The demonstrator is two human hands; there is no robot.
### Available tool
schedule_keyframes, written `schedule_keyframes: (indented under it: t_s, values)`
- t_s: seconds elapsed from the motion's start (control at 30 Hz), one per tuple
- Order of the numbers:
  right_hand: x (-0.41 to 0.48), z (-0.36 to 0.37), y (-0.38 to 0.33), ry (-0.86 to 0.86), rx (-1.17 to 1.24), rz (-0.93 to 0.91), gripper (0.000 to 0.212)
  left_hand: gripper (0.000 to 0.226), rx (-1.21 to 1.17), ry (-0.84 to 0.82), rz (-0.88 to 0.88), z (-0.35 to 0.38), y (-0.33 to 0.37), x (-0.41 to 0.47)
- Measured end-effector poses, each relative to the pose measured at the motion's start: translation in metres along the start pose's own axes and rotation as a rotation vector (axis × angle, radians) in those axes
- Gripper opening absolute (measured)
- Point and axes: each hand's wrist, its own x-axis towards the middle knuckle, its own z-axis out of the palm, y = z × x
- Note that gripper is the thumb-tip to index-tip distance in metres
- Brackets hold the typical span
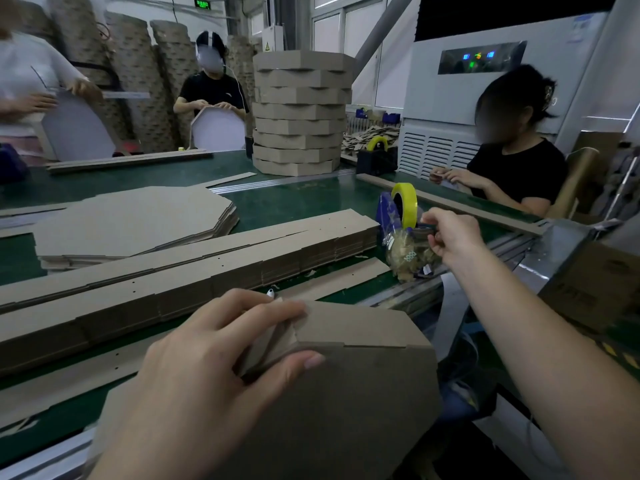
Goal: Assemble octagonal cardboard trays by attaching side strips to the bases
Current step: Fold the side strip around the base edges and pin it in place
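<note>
Step in hand: taping the side strip's join on the octagonal tray (346,393), judging by one hand on the seam and the other at the tape
Doing it well: keep the strip ends (273,344) squeezed flush at the corner so no gap opens; draw the tape out straight, tear it cleanly on the blade, and bring it across the seam without letting go of the corner
Left hand (214,358): closed round the tray's near corner, fingers over the top edge and thumb against the wall, pinching the strip ends together
Right hand (450,237): at the blue tape dispenser (386,213), just below the yellow tape roll (404,199), fingers and thumb curled in a pinch; the film is too thin to see, so I cannot tell whether tape is caught yet
Tray's place: propped on the near edge of the green table (294,202), well apart from the dispenser
Supplies: stacked side strips (207,265) and flat bases (131,220) lie beyond the left hand
</note>
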Motion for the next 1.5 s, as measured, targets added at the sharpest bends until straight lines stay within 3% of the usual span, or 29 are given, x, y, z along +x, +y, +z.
schedule_keyframes:
  t_s: [0.13, 0.33, 0.4, 0.53, 0.67, 0.73, 0.83, 0.97, 1.07, 1.17, 1.33, 1.5]
  values:
    - [-0.007, -0.015, 0.020, -0.078, 0.091, -0.176, 0.032, 0.040, -0.009, 0.004, 0.000, 0.001, -0.001, 0.000]
    - [-0.015, -0.027, 0.037, -0.143, 0.158, -0.300, 0.036, 0.041, -0.015, -0.002, 0.001, 0.001, -0.002, 0.001]
    - [-0.015, -0.033, 0.044, -0.104, -0.014, -0.320, 0.031, 0.041, -0.008, -0.007, -0.002, 0.001, -0.001, 0.001]
    - [-0.015, -0.044, 0.050, 0.050, -0.678, -0.505, 0.027, 0.040, 0.004, -0.019, -0.004, 0.000, -0.001, 0.000]
    - [-0.032, -0.051, 0.040, 0.127, -0.970, -0.636, 0.023, 0.039, 0.012, -0.025, -0.005, 0.001, 0.000, 0.000]
    - [-0.048, -0.048, 0.029, 0.029, -0.980, -0.760, 0.017, 0.040, 0.012, -0.032, -0.012, 0.000, 0.000, 0.000]
    - [-0.089, -0.033, -0.002, -0.272, -0.824, -0.848, 0.012, 0.042, 0.003, -0.062, -0.010, -0.001, 0.000, -0.001]
    - [-0.157, -0.012, -0.049, -0.858, -0.497, -0.710, 0.014, 0.059, -0.062, -0.070, -0.024, -0.003, -0.003, -0.002]
    - [-0.194, 0.004, -0.069, -1.202, -0.459, -0.573, 0.016, 0.071, -0.111, -0.013, -0.064, -0.001, -0.005, -0.003]
    - [-0.210, 0.023, -0.074, -1.341, -0.600, -0.472, 0.026, 0.073, -0.177, 0.045, -0.058, 0.001, -0.005, -0.003]
    - [-0.213, 0.037, -0.076, -1.383, -0.782, -0.390, 0.030, 0.065, -0.238, 0.138, -0.053, 0.002, -0.006, -0.006]
    - [-0.213, 0.039, -0.077, -1.403, -0.809, -0.353, 0.037, 0.034, -0.190, 0.150, 0.095, -0.002, -0.006, -0.007]
